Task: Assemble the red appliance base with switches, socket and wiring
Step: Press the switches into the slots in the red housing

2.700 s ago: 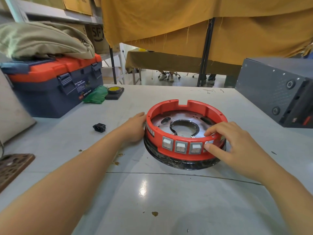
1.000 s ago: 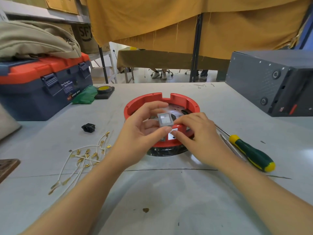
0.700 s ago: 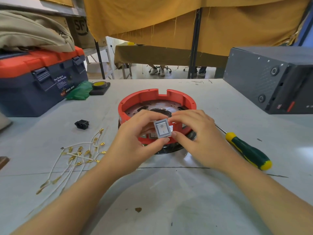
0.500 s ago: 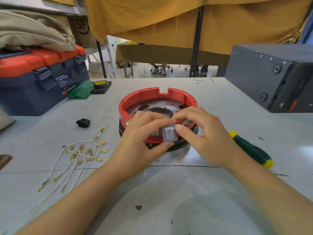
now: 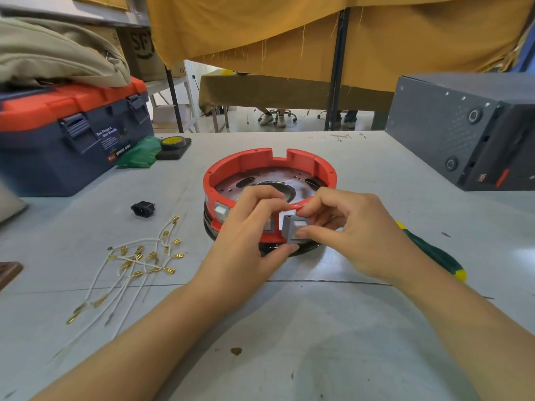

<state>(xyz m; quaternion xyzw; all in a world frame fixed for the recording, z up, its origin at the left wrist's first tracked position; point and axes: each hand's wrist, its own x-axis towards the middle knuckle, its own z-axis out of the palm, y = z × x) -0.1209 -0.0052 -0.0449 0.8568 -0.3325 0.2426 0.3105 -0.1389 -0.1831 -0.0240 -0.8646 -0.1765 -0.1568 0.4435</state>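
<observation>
The red appliance base point(image 5: 240, 166), a round ring over a metal plate, stands mid-table. A grey rocker switch point(image 5: 293, 230) is held against the ring's near wall. My left hand point(image 5: 249, 235) pinches it from the left and below. My right hand point(image 5: 356, 230) pinches it from the right, fingers curled over the rim. Another switch point(image 5: 220, 210) sits in the wall further left. A black socket point(image 5: 143, 208) lies on the table to the left. White wires with brass terminals point(image 5: 139, 260) lie spread near it.
A green and yellow screwdriver point(image 5: 434, 253) lies right of the base, partly behind my right hand. A blue and red toolbox point(image 5: 66, 134) stands at the back left, a dark grey case point(image 5: 469, 125) at the back right. Tape point(image 5: 173, 142) and a green bag point(image 5: 139, 153) sit near the toolbox.
Both hands brought the grey switch down from above the base to the ring's near wall. Wires and screwdriver appeared on the table since the oldest frame.
</observation>
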